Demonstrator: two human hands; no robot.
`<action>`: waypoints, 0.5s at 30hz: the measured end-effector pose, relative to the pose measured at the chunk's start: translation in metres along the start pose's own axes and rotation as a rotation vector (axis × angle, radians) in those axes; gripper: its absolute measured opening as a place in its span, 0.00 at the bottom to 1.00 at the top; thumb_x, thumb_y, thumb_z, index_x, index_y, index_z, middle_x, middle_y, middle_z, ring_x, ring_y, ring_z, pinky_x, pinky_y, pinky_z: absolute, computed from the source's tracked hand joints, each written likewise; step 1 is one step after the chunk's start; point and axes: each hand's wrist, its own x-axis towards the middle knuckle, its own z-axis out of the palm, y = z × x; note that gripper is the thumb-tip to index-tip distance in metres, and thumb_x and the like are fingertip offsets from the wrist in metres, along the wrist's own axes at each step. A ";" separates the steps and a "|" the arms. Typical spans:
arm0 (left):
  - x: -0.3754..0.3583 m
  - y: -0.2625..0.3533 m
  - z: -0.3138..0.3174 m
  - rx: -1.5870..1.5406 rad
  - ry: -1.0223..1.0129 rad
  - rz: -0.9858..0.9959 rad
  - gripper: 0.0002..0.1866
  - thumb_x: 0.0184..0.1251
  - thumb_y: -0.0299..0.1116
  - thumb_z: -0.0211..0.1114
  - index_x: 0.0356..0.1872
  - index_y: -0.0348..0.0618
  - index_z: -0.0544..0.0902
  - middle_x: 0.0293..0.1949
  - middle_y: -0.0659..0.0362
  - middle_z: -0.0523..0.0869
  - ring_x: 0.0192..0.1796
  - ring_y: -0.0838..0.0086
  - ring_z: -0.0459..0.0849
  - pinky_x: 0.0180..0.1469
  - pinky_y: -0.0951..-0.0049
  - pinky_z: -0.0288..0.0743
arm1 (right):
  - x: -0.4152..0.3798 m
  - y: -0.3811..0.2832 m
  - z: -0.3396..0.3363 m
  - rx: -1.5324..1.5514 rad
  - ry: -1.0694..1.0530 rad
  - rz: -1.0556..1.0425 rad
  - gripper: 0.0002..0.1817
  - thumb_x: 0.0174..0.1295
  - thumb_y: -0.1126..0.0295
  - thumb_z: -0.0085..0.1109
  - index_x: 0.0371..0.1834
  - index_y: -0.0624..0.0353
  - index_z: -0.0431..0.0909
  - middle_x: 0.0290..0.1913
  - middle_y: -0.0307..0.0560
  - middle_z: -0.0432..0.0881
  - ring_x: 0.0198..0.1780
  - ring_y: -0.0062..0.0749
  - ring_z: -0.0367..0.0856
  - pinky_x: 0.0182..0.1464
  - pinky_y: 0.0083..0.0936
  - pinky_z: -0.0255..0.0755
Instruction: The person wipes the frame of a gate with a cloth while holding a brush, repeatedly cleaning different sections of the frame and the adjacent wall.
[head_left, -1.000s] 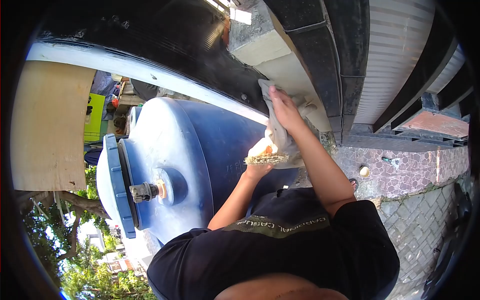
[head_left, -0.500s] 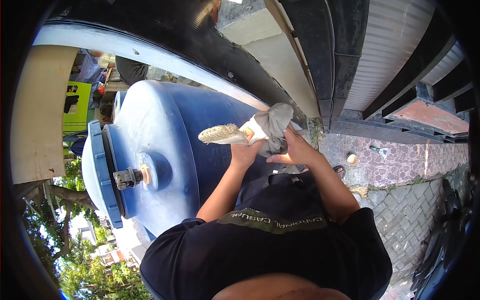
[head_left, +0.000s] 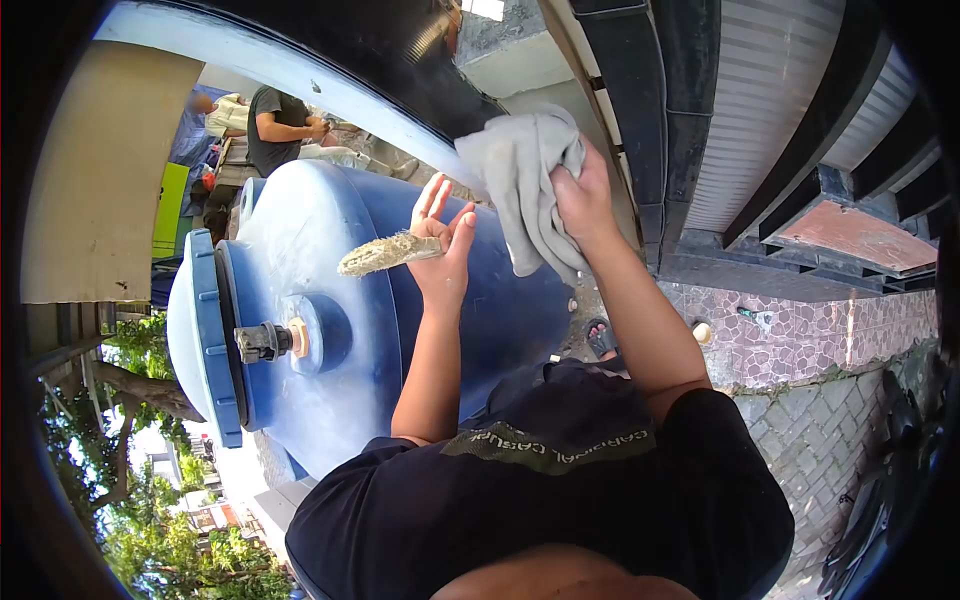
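— Outdoors, paved ground point(head_left: 830, 420) and a big blue drum point(head_left: 330, 290) fill the view. Where's the cloth?
— The grey cloth point(head_left: 520, 180) hangs bunched in the closed right hand point(head_left: 585, 200), raised against the black rim point(head_left: 380, 70).
— And the left hand point(head_left: 445, 250)?
— Fingers spread, brush point(head_left: 385, 253) pinched by the thumb, beside the cloth. Half a second ago both hands met lower, at the cloth.

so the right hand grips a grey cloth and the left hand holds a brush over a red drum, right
Not quite: the drum is blue, not red, as the head view shows. The rest holds: the right hand grips the grey cloth and the left hand holds the brush over it.
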 end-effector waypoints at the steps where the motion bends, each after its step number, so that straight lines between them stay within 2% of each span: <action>1: 0.002 -0.001 -0.001 -0.002 0.001 0.007 0.21 0.56 0.14 0.62 0.15 0.40 0.58 0.62 0.42 0.65 0.66 0.56 0.65 0.54 0.61 0.78 | 0.008 -0.005 0.010 0.056 -0.001 -0.031 0.24 0.51 0.78 0.52 0.55 0.70 0.69 0.49 0.52 0.79 0.53 0.34 0.76 0.57 0.25 0.66; 4: 0.003 -0.014 -0.002 -0.075 0.036 -0.004 0.17 0.55 0.12 0.59 0.18 0.39 0.61 0.66 0.40 0.61 0.68 0.51 0.61 0.60 0.58 0.70 | 0.038 0.006 0.033 0.064 -0.015 -0.062 0.22 0.55 0.76 0.52 0.55 0.68 0.69 0.48 0.52 0.79 0.51 0.34 0.77 0.56 0.26 0.67; 5: 0.002 -0.020 -0.004 -0.007 0.016 -0.018 0.16 0.53 0.11 0.57 0.19 0.40 0.61 0.66 0.40 0.60 0.69 0.54 0.61 0.62 0.60 0.67 | 0.048 0.015 0.038 0.015 -0.025 -0.060 0.21 0.57 0.75 0.52 0.55 0.67 0.69 0.49 0.52 0.79 0.51 0.35 0.77 0.55 0.27 0.67; 6: 0.001 -0.036 -0.012 0.014 -0.005 -0.070 0.11 0.52 0.11 0.57 0.23 0.37 0.66 0.65 0.41 0.63 0.69 0.57 0.62 0.61 0.63 0.67 | 0.057 0.023 0.043 -0.103 -0.019 -0.097 0.21 0.59 0.70 0.51 0.55 0.66 0.69 0.49 0.55 0.79 0.51 0.39 0.78 0.54 0.28 0.68; 7: 0.002 -0.053 -0.015 0.036 -0.024 -0.118 0.08 0.52 0.11 0.56 0.26 0.35 0.71 0.64 0.42 0.65 0.69 0.59 0.63 0.61 0.66 0.67 | 0.064 0.029 0.040 -0.106 -0.024 -0.101 0.21 0.59 0.70 0.51 0.55 0.66 0.69 0.49 0.55 0.79 0.51 0.39 0.78 0.54 0.28 0.68; 8: 0.004 -0.036 0.014 -0.193 0.127 -0.052 0.14 0.54 0.14 0.58 0.22 0.43 0.64 0.40 0.56 0.79 0.40 0.79 0.76 0.42 0.81 0.70 | 0.068 0.029 0.035 -0.225 -0.027 -0.054 0.21 0.60 0.68 0.50 0.55 0.66 0.69 0.49 0.55 0.79 0.51 0.40 0.78 0.54 0.29 0.67; 9: 0.002 -0.039 0.011 -0.192 0.133 -0.060 0.14 0.54 0.14 0.58 0.22 0.43 0.64 0.40 0.56 0.79 0.40 0.79 0.76 0.42 0.81 0.70 | 0.070 0.032 0.030 -0.342 -0.028 0.002 0.21 0.61 0.67 0.49 0.55 0.65 0.69 0.49 0.56 0.79 0.51 0.42 0.78 0.55 0.29 0.67; 11: 0.000 -0.045 0.007 0.002 0.046 -0.103 0.05 0.57 0.18 0.60 0.32 0.36 0.74 0.33 0.63 0.77 0.30 0.86 0.70 0.33 0.86 0.68 | 0.071 0.053 0.018 -0.227 -0.085 0.077 0.22 0.61 0.65 0.49 0.56 0.65 0.69 0.51 0.57 0.78 0.52 0.44 0.77 0.55 0.30 0.67; 12: 0.003 -0.037 0.008 -0.051 -0.053 -0.102 0.17 0.59 0.22 0.62 0.50 0.30 0.75 0.39 0.61 0.80 0.31 0.87 0.72 0.27 0.87 0.67 | 0.071 0.057 0.012 -0.295 -0.101 0.126 0.22 0.62 0.65 0.48 0.56 0.66 0.69 0.50 0.55 0.79 0.52 0.40 0.77 0.56 0.29 0.67; 13: 0.006 -0.044 0.004 -0.057 -0.062 -0.102 0.17 0.59 0.22 0.62 0.50 0.30 0.75 0.39 0.61 0.80 0.31 0.87 0.72 0.27 0.87 0.67 | 0.069 0.062 0.006 -0.362 -0.113 0.178 0.21 0.64 0.64 0.47 0.57 0.66 0.70 0.50 0.54 0.79 0.51 0.35 0.77 0.56 0.27 0.66; 14: 0.005 -0.057 -0.004 -0.018 -0.070 -0.094 0.21 0.60 0.24 0.62 0.55 0.30 0.72 0.41 0.61 0.80 0.31 0.87 0.72 0.27 0.87 0.67 | 0.067 0.088 -0.003 -0.439 -0.085 0.172 0.21 0.64 0.63 0.47 0.55 0.67 0.71 0.48 0.53 0.80 0.49 0.34 0.78 0.54 0.26 0.68; 15: 0.006 -0.065 -0.006 0.022 -0.080 -0.081 0.25 0.61 0.25 0.62 0.60 0.29 0.69 0.42 0.60 0.80 0.30 0.88 0.72 0.27 0.86 0.68 | 0.058 0.104 -0.013 -0.473 -0.080 0.256 0.21 0.64 0.62 0.46 0.53 0.67 0.72 0.45 0.52 0.81 0.46 0.33 0.79 0.51 0.26 0.69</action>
